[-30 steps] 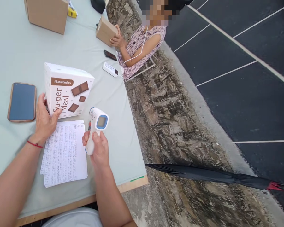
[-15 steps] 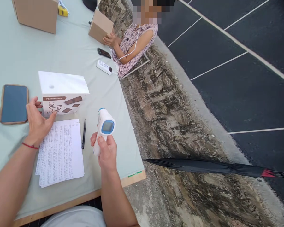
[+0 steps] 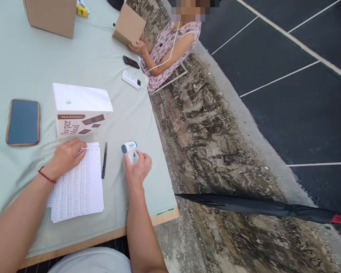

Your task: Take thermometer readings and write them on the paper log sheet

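In my right hand (image 3: 138, 167) is a white and blue infrared thermometer (image 3: 130, 148). It is turned on its side at the tabletop, with my thumb and fingers around its handle; whether it rests on the cloth I cannot tell. My left hand (image 3: 69, 155) lies over the upper left of a stack of handwritten sheets (image 3: 85, 189), thumb apart from the fingers. Just beyond it stands a white NutriMotion Super Meal box (image 3: 82, 98), apart from the hand. A black pen (image 3: 104, 161) lies between the sheets and the thermometer.
At far left lies a phone (image 3: 23, 122) in a brown-edged case. Across the table, a person (image 3: 170, 53) holds a cardboard box (image 3: 129, 24). A white device (image 3: 130, 79) and a dark device (image 3: 131, 61) lie nearby. A larger carton (image 3: 51, 17) stands at the back.
My left hand has left the white box and come down onto the sheets. The thermometer has gone from upright to lying sideways, lower at the table, still in my right hand.
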Demonstrator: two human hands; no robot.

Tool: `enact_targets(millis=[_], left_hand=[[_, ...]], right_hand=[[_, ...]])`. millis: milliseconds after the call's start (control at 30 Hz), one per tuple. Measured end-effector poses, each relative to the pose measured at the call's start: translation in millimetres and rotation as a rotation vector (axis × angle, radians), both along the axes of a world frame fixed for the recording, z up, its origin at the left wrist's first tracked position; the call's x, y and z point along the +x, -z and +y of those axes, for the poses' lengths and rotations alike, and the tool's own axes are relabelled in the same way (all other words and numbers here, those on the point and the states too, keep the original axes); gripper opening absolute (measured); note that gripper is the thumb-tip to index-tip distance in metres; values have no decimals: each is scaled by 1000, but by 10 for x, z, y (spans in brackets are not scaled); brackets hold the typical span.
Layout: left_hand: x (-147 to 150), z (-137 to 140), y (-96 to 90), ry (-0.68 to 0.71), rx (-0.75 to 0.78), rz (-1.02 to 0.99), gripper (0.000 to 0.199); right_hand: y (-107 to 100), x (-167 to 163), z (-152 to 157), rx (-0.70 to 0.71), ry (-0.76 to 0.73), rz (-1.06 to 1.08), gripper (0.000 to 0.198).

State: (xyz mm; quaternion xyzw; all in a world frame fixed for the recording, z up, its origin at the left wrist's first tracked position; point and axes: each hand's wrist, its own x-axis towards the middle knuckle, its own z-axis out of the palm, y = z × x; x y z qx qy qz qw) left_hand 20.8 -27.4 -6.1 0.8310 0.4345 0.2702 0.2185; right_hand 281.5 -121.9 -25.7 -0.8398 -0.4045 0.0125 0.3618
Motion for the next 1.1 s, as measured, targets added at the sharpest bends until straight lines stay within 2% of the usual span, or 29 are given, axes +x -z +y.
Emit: enact_targets(millis=[67,100,200,300,400,567,733,833,933,1000,1100], left_hand=[[5,3,26,18,-59,89,29],[5,4,32,17,-84,124,28],[5,2,21,11,-130,187,25],[16,-11,-7,24,-148,223,24],[46,-28,-22,33,-157,233,22],[96,-42,-16,17,-179,217,23],[106,-51,-10,4,-173,220,23],[101,-45,-10,-5,-180,220,24],[102,-34,-21,-9,-197,232,28],[106,-30,-32,-3,-201,248,29],[109,-31,-38,14,-197,259,27]], right_hand=[[-55,-149,36,96,-140,117,31],[-79,-235,70,94,-224,212,29],[-103,-464,216,-43,-349,370,31],[-49,-561,329,-89,-378,378,28],[42,-521,347,51,-377,489,34],[87,-438,302,262,-264,780,41],[5,-723,261,425,-368,882,40],[-25,-909,211,426,-439,881,33],[-15,-955,176,378,-493,875,44],[4,-927,177,365,-478,864,49],[22,-883,214,325,-410,869,41]])
